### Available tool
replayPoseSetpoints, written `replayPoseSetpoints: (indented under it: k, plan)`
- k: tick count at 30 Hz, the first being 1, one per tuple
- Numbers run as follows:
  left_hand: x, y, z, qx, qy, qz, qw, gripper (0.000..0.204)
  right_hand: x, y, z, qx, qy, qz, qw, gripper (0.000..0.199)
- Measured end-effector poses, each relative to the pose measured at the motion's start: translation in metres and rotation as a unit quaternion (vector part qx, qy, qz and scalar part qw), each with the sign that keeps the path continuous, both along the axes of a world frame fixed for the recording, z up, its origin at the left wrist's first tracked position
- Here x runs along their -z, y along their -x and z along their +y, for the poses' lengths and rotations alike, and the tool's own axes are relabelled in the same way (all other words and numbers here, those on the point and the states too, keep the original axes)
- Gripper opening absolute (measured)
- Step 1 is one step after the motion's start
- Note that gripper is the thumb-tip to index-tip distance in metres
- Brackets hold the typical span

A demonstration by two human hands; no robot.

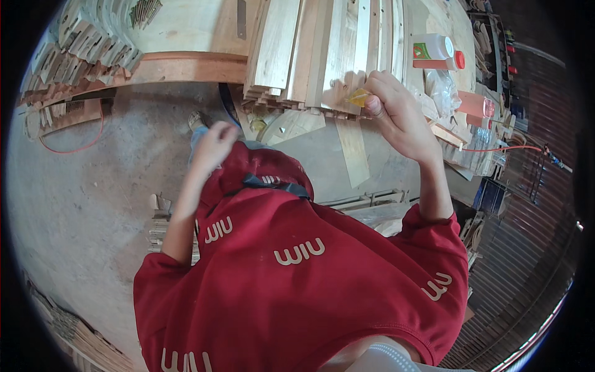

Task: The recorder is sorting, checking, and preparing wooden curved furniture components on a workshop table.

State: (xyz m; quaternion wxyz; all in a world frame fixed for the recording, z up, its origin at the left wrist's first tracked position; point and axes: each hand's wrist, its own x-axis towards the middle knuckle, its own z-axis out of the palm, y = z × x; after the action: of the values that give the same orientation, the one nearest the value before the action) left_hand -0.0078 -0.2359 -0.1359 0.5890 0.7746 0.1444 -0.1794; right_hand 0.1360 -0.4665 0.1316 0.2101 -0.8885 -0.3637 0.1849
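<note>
Yellow shows in the right hand [401,118], whose fingers pinch a small yellow thing [357,97] by the near ends of the wood strips [282,49]. Well apart, the left hand [217,146] is curled and blurry; I cannot tell if it holds anything. The strips are piled in rows, but how much work is left doesn't show. Past the right hand stands a white bottle [432,47]; left of both hands is grey floor [93,167].
</note>
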Motion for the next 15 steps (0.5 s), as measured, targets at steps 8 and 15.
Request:
replayPoseSetpoints:
  k: [8, 15]
  plan:
    - [0.161, 0.091, 0.071, -0.181, 0.008, 0.139, 0.973, 0.031, -0.001, -0.008, 0.008, -0.098, 0.027, -0.014, 0.995, 0.028]
    - [0.173, 0.139, 0.076, -0.258, 0.059, 0.249, 0.932, 0.028, 0.009, -0.01, 0.004, -0.099, 0.005, 0.008, 0.995, 0.03]
